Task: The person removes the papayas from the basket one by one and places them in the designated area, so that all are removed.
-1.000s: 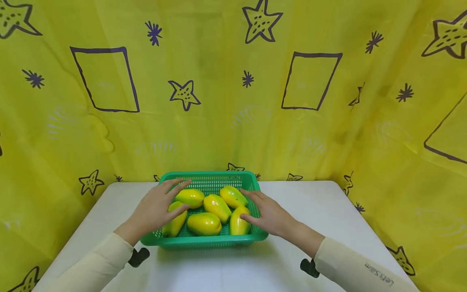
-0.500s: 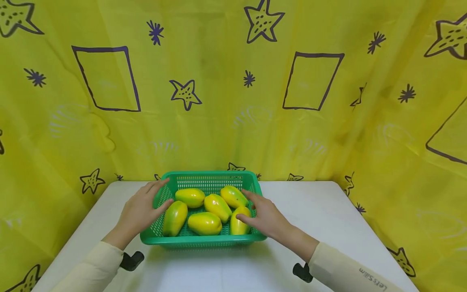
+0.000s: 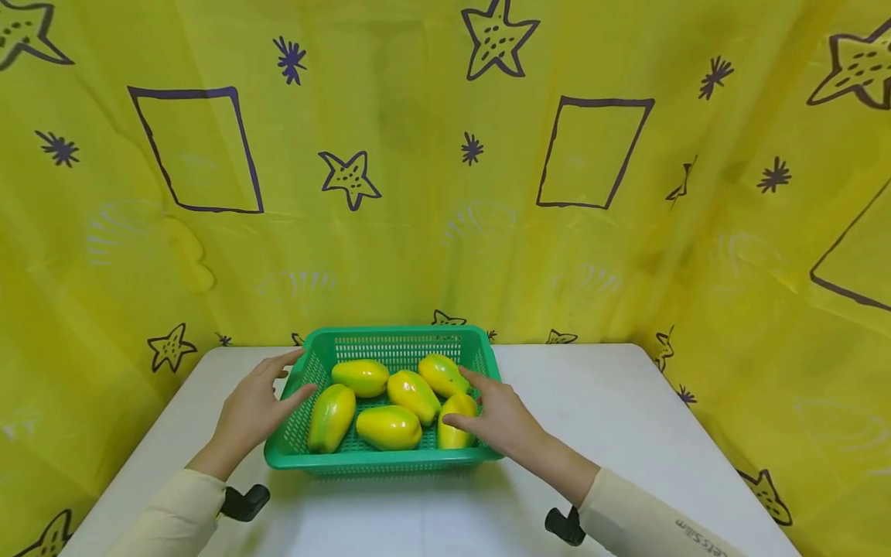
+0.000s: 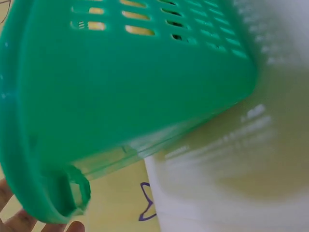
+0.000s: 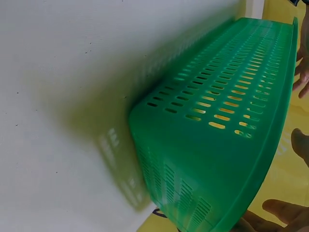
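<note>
A green plastic basket (image 3: 383, 459) with slotted walls stands on the table, holding several glossy yellow fruits with green patches, shaped like mangoes. My left hand (image 3: 247, 410) is at the basket's left rim, thumb stretched over the inside and fingers reaching along the edge. In the left wrist view, fingertips (image 4: 21, 221) show just beyond the rim, partly hidden by it. Over the right side reaches my right hand (image 3: 504, 418), thumb and fingers spread across the front right fruit (image 3: 454, 435). The right wrist view shows its fingers (image 5: 285, 211) above the rim, partly cut off.
The white table (image 3: 578, 402) carries the basket near its far edge. A yellow curtain (image 3: 418, 255) with dark star and square drawings hangs behind and on both sides. A black wrist mount (image 3: 245, 503) sits below the left cuff, another black mount (image 3: 565, 526) below the right.
My left hand has moved left from above the fruits to the basket's left rim. My right hand has shifted slightly left and keeps its spread fingers. Basket and fruits stay in place.
</note>
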A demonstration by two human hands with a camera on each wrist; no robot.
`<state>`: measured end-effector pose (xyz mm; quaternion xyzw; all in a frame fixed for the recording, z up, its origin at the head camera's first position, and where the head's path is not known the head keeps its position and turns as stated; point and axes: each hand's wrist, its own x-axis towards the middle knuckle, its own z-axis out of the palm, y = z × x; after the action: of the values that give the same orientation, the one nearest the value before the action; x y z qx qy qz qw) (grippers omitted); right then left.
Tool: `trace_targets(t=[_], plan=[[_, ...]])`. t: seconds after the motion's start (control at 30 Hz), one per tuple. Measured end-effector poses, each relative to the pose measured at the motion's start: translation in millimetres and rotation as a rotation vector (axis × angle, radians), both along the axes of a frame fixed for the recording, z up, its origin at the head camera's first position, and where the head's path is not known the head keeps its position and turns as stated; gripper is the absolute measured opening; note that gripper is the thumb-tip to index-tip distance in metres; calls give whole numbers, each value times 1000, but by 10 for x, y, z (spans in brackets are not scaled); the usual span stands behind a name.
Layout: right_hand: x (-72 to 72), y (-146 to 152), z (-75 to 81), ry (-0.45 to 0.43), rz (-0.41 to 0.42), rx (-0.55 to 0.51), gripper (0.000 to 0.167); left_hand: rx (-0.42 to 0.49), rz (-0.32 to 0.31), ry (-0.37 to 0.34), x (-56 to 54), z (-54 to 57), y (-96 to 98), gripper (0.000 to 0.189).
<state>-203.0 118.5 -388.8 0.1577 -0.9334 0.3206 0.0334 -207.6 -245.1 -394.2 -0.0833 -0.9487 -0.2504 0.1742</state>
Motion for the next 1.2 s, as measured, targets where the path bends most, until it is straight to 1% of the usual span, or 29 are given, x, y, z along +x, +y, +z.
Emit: trace_targets(t=[0.13, 0.27, 0.37, 0.53, 0.7, 0.83, 1.07, 1.2], plan=[[5, -18, -41, 9, 5, -10, 82, 40, 5, -41, 0, -51, -31, 66], [-2, -40, -103, 26, 14, 1, 82, 56, 23, -63, -5, -99, -49, 65], [-11, -53, -137, 37, 21, 12, 81, 68, 38, -82, -6, -117, -52, 67], [-15, -73, -145, 50, 7, 31, 80, 104, 53, -105, -4, -134, -51, 67], [-27, -116, -127, 14, -13, 19, 80, 138, 63, -96, -5, -148, -51, 62], [-48, -151, -134, -3, -28, 12, 80, 160, 76, -106, -17, -168, -59, 62], [-78, -222, -121, -25, -51, 28, 82, 235, 109, -164, -56, -210, -99, 62], [-76, -257, -101, -39, -71, 50, 83, 259, 119, -188, -79, -235, -114, 60]])
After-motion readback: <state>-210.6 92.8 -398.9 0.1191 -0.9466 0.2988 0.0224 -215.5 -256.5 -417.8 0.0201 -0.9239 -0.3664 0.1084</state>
